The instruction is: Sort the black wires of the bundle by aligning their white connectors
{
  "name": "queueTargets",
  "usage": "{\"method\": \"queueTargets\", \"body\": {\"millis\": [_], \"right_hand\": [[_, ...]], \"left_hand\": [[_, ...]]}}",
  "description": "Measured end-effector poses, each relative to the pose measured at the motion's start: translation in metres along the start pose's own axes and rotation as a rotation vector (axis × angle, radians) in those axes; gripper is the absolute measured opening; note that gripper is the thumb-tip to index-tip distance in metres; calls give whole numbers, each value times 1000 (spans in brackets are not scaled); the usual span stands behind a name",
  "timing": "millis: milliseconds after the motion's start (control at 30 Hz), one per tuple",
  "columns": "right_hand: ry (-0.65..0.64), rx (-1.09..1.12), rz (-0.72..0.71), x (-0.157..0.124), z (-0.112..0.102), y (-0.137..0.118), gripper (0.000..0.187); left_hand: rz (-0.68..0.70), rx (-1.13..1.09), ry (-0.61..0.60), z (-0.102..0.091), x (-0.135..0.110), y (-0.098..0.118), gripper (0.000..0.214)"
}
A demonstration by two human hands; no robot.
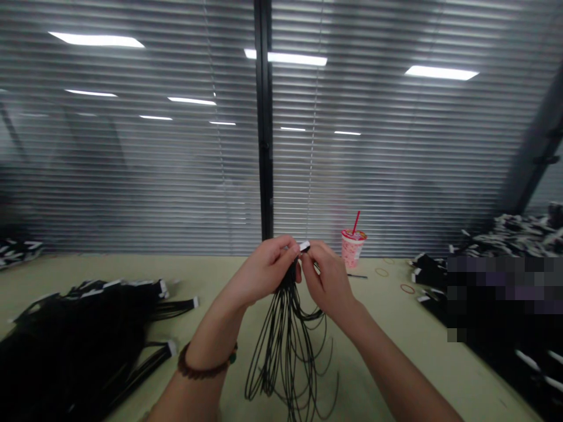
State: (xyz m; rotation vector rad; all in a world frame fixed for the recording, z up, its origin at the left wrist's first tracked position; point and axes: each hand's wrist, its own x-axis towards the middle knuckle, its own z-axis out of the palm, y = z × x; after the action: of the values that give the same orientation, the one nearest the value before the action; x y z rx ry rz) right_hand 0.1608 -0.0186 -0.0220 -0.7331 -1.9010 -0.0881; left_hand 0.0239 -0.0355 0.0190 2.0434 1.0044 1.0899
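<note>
Thin black cables (285,334) hang in long loops below both hands, in the middle of the view. At their top a small white connector (304,246) shows between the fingers. My left hand (268,266) is closed, thumb and fingers pinching the top of the cable bundle. Close against it, my right hand (328,275) is closed too, its fingertips pinching the bundle beside the white connector. The fingers hide how the cables meet the connector.
A dark heap of cables with white ends (79,340) lies left. Another large pile (519,240) stands right, partly pixelated. Behind the hands are a pink cup with a red straw (352,249), a dark pen-like stick (357,276) and rubber bands (407,289). Blinds (153,176) back the table (378,316).
</note>
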Motion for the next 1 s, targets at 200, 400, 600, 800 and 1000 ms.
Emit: {"method": "queueTargets", "body": {"millis": [200,400,600,800,1000], "right_hand": [[20,-12,-6,0,-1,2,20],[-12,21,50,6,-13,2,24],[-73,179,157,6,-17,8,14],[-109,663,443,7,-17,18,30],[-165,761,507,14,-28,23,19]], "left_hand": [[22,-59,-14,1,1,-4,28],[-23,-170,41,0,2,-3,30],[16,-206,133,-12,-1,-6,28],[33,-431,291,-31,-1,-11,22],[-25,-536,329,-38,-1,-16,19]]}}
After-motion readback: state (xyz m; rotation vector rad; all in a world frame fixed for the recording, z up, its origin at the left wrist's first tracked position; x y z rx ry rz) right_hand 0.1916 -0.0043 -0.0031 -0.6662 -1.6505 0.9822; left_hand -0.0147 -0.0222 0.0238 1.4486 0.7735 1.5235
